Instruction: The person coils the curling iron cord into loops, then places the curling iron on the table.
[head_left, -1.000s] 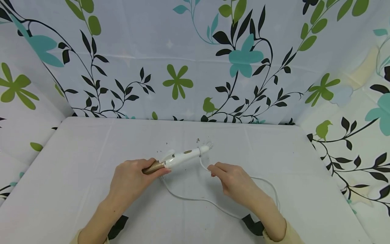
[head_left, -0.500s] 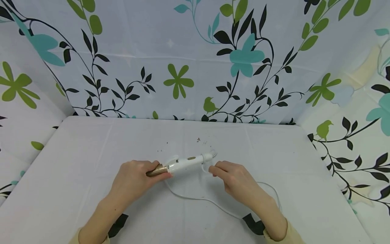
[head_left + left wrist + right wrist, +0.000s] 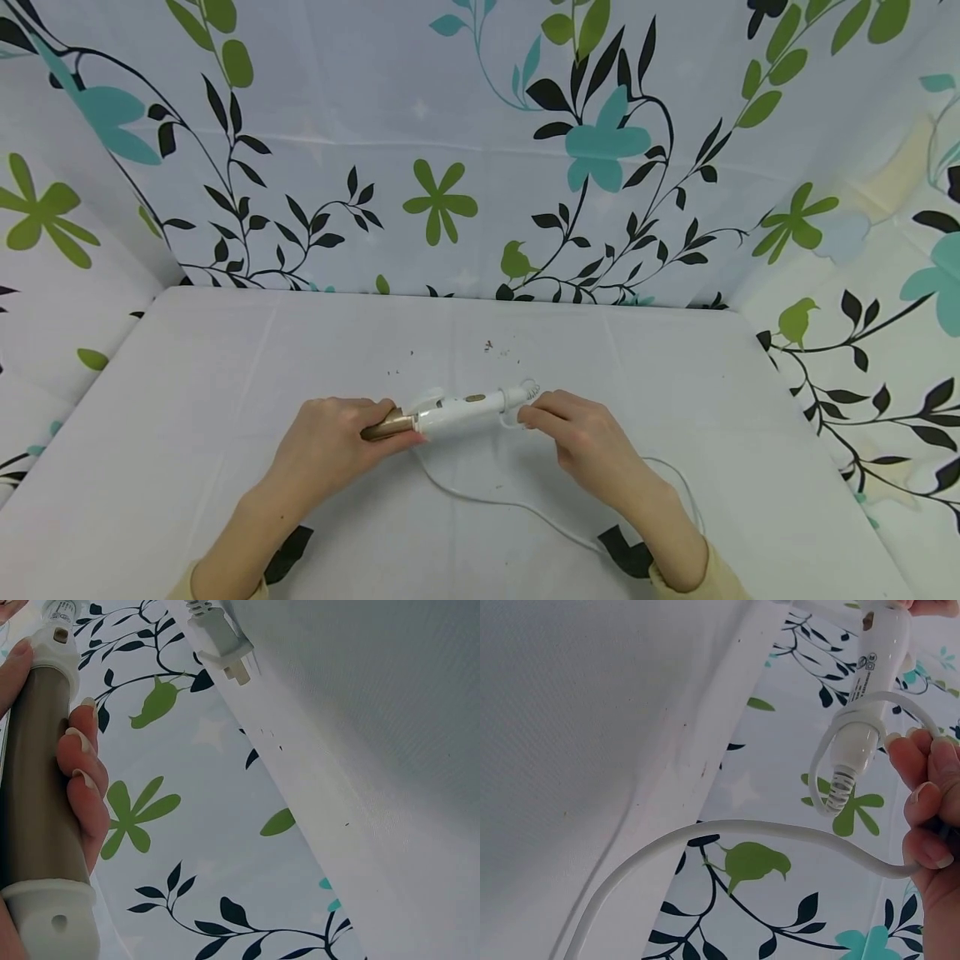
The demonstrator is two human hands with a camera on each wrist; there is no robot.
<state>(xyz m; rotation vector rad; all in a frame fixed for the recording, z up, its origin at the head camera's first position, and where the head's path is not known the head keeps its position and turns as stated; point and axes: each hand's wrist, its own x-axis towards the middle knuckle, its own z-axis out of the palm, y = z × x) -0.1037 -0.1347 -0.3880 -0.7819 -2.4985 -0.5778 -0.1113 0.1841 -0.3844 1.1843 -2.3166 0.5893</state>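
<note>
A curling iron with a gold barrel (image 3: 387,425) and a white handle (image 3: 457,409) is held above the table. My left hand (image 3: 326,437) grips it by the barrel; in the left wrist view, curled fingertips (image 3: 84,761) lie along the barrel's side. At the handle's tail, a white cord (image 3: 817,761) is looped round the handle. My right hand (image 3: 581,437) pinches this cord close to the tail, and in the right wrist view another stretch of cord (image 3: 765,827) runs out from under its fingers. A two-pin plug (image 3: 225,641) shows in the left wrist view.
The white table (image 3: 225,358) carries small dark specks (image 3: 488,345) behind the iron. Slack cord (image 3: 487,502) curves below the hands. Dark pieces (image 3: 626,552) sit by both wrists. Patterned cloth (image 3: 337,100) hangs at the back and sides.
The curling iron has shifted right and slightly toward me, its tail now beside my right hand. The cord between the handle and my right fingers spans a shorter gap.
</note>
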